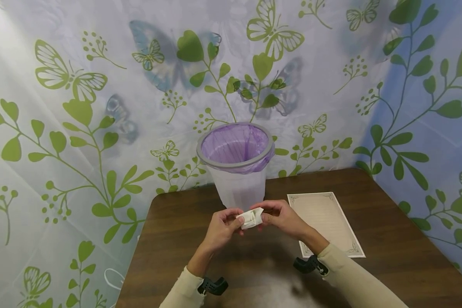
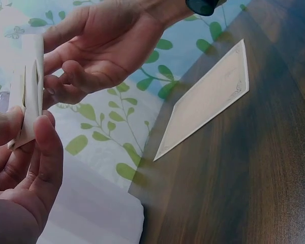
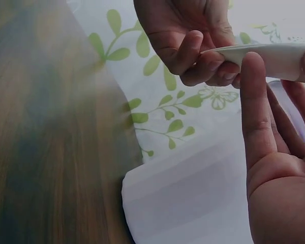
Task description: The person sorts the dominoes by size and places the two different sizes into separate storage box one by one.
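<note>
The left hand [image 1: 220,231] pinches the left end of a folded white paper piece [image 1: 251,218], its thumb on top and fingers underneath, while the right hand [image 1: 286,220] grips the other end between thumb and fingers. The piece is held in front of the person, apparently raised off the tabletop [image 1: 169,239]; gripping both ends probably steadies it and stops the loose layers, whose gap shows in the left wrist view, from springing apart. A dark mount [image 1: 213,286] sits at each wrist, below the sleeve cuffs. Directly beyond the hands stands a white bin [image 1: 240,188] with a grey rim, lined with a purple bag [image 1: 235,143] folded over its edge, likely so that it does not slip in; the bin blocks any straight reach to the far side. To the right a bordered sheet [image 1: 327,222] lies flat, its left edge partly hidden by the right wrist. Behind everything hangs a curtain [image 1: 138,115] printed with leaves and butterflies.
</note>
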### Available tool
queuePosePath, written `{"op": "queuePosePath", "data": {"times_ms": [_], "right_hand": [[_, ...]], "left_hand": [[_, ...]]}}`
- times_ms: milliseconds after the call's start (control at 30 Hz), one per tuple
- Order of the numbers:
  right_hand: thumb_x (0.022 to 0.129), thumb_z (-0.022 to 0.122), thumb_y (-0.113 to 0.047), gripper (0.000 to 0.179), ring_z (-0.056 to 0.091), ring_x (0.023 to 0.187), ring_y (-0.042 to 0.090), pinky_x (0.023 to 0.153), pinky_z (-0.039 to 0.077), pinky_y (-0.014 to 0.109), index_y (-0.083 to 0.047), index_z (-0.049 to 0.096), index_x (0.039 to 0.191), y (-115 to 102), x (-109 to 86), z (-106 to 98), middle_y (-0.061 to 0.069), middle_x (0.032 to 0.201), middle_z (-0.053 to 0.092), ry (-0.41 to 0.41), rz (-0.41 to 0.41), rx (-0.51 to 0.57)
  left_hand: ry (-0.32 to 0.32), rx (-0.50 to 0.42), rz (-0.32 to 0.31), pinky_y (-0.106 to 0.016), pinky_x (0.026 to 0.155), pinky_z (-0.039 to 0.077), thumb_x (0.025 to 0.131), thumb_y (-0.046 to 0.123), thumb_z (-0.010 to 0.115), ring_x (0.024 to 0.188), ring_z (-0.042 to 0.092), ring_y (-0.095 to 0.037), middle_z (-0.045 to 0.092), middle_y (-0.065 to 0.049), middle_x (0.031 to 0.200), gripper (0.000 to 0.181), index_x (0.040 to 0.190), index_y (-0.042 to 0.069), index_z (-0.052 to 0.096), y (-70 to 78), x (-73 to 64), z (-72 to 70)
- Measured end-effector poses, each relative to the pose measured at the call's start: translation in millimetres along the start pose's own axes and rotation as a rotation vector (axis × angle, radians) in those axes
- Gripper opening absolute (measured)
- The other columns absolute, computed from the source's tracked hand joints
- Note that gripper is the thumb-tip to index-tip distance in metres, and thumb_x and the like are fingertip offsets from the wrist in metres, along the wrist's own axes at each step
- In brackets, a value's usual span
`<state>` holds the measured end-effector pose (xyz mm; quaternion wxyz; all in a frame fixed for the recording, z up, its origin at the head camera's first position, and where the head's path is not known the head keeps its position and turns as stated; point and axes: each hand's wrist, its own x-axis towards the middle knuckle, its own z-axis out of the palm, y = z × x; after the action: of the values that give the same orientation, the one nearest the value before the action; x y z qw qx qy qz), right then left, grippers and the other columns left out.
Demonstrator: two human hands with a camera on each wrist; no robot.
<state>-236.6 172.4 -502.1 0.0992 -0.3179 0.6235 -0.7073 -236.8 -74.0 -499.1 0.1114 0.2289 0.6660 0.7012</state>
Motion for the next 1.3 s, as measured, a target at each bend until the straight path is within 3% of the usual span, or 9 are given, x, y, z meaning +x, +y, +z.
{"op": "queuePosePath", "data": {"times_ms": [167,433,600,767,833,933,1067,1167,1300], "right_hand": [[0.1,0.057,-0.001,0.031,0.07,0.09,0.023,0.072,0.06,0.054,0.006,0.06,0.13,4,-0.2,0,0.022,0.119,0.066,-0.003,0.013,-0.014],[0.095,0.068,-0.007,0.019,0.07,0.081,0.022,0.068,0.061,0.043,-0.003,0.071,0.113,5,-1.2,0,0.014,0.107,0.071,0.086,0.023,-0.172],[0.094,0.071,-0.011,0.013,0.069,0.074,0.026,0.063,0.061,0.04,-0.008,0.074,0.106,5,0.1,2,0.013,0.101,0.073,0.164,0.04,-0.263],[0.092,0.072,-0.01,0.01,0.068,0.07,0.032,0.061,0.06,0.038,-0.008,0.075,0.102,4,1.5,4,0.014,0.098,0.073,0.226,0.051,-0.3],[0.092,0.073,-0.011,0.01,0.068,0.07,0.034,0.06,0.06,0.037,-0.009,0.075,0.101,4,2.0,3,0.012,0.097,0.074,0.253,0.061,-0.323],[0.092,0.074,-0.015,0.01,0.068,0.069,0.033,0.06,0.059,0.035,-0.012,0.076,0.101,3,2.2,1,0.011,0.095,0.074,0.303,0.076,-0.351],[0.091,0.075,-0.018,0.013,0.066,0.069,0.031,0.06,0.059,0.035,-0.011,0.075,0.102,2,2.3,-2,0.011,0.094,0.073,0.354,0.085,-0.331],[0.092,0.074,-0.018,0.018,0.066,0.071,0.025,0.062,0.06,0.041,-0.006,0.074,0.104,1,2.6,-4,0.013,0.094,0.073,0.363,0.087,-0.253],[0.093,0.072,-0.016,0.022,0.067,0.074,0.021,0.066,0.06,0.045,0.0,0.07,0.107,2,2.3,-7,0.011,0.095,0.072,0.355,0.102,-0.131]], "left_hand": [[0.022,0.065,0.016,-0.05,0.065,0.06,0.094,0.007,0.069,0.063,0.065,-0.015,0.064,-0.022,0.089,0.023,0.11,-0.01,0.065,0.8,-0.6,3.2],[0.095,0.158,0.026,-0.032,0.056,0.059,0.088,0.005,0.075,0.061,0.064,-0.02,0.068,-0.023,0.086,0.015,0.1,-0.001,0.068,0.2,-1.6,10.1],[0.137,0.216,0.029,-0.05,0.057,0.059,0.087,0.004,0.077,0.058,0.063,-0.021,0.07,-0.019,0.081,0.012,0.096,0.002,0.07,7.4,-3.2,17.0],[0.149,0.213,0.029,-0.029,0.055,0.058,0.086,-0.003,0.074,0.062,0.064,-0.019,0.07,-0.023,0.084,0.013,0.099,-0.005,0.069,27.1,-7.6,27.1],[0.128,0.208,0.04,-0.022,0.058,0.056,0.086,-0.004,0.074,0.069,0.066,-0.02,0.07,-0.023,0.089,0.017,0.102,-0.005,0.068,27.0,-7.6,26.4],[0.082,0.216,0.09,-0.026,0.066,0.059,0.084,-0.008,0.072,0.081,0.069,-0.031,0.07,-0.024,0.097,0.028,0.111,-0.005,0.066,22.7,-7.0,24.5],[0.042,0.258,0.21,-0.038,0.071,0.062,0.082,-0.013,0.071,0.087,0.07,-0.041,0.069,-0.025,0.103,0.043,0.123,-0.004,0.061,8.9,-3.8,22.5],[0.045,0.31,0.315,-0.042,0.069,0.061,0.082,-0.011,0.074,0.084,0.07,-0.038,0.07,-0.022,0.101,0.047,0.127,-0.002,0.061,-0.9,-0.5,20.9],[0.059,0.408,0.435,-0.037,0.067,0.061,0.083,-0.002,0.079,0.08,0.071,-0.027,0.072,-0.014,0.098,0.049,0.129,0.002,0.063,-5.4,2.7,19.3]]}}
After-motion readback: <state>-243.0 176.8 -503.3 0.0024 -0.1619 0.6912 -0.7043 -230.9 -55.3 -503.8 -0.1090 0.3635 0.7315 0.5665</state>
